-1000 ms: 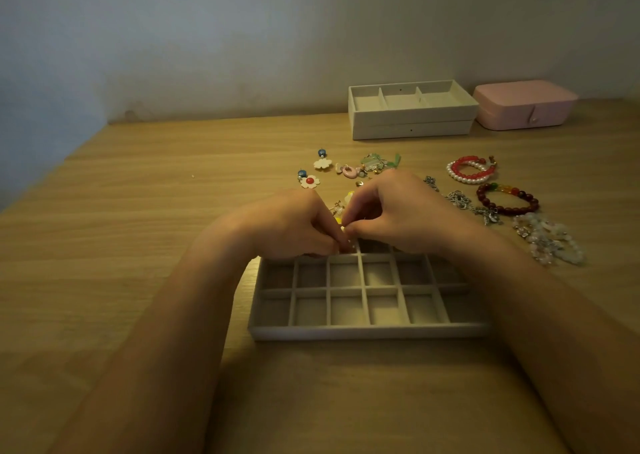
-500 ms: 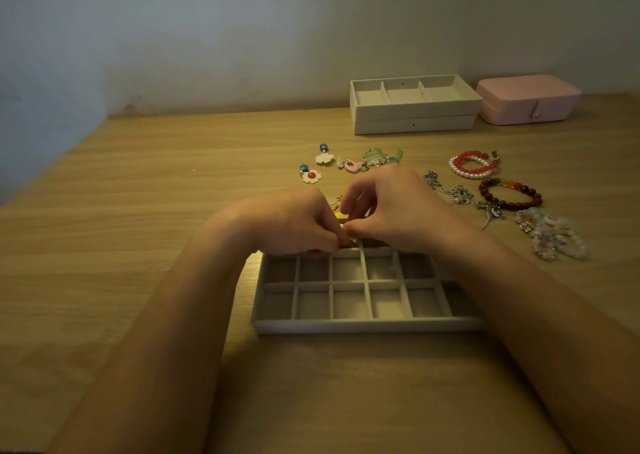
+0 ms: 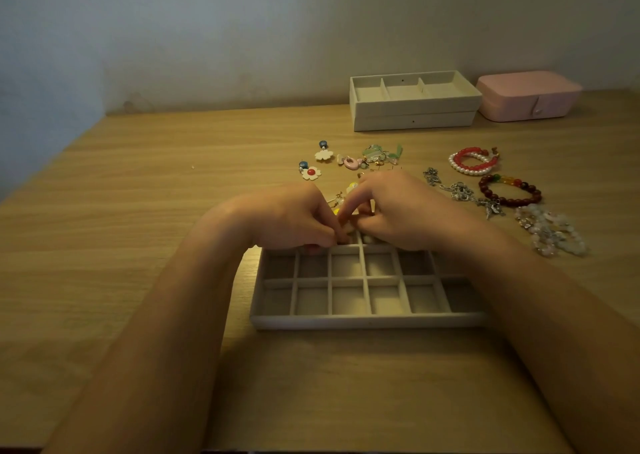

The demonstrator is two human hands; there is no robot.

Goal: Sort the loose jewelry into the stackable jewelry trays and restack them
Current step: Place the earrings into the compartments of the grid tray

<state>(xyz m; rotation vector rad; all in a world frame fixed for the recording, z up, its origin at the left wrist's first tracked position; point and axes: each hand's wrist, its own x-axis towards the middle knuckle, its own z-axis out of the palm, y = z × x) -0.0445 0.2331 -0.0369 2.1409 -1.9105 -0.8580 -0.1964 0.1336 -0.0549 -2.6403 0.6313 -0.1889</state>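
My left hand [image 3: 294, 218] and right hand [image 3: 398, 211] meet, both pinching a small piece [image 3: 348, 229], perhaps an earring, over the far row of the grid tray [image 3: 363, 322]. Beyond my hands on the wooden table [image 3: 138, 245] lie loose earrings [image 3: 367, 157], the stacked trays [image 3: 415, 108] and a pink box [image 3: 526, 96].

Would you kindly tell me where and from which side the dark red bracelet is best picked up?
I would come straight down and pinch the right arc of the dark red bracelet. It lies flat as an open ring, so a finger fits inside, and silver charms crowd its left side.
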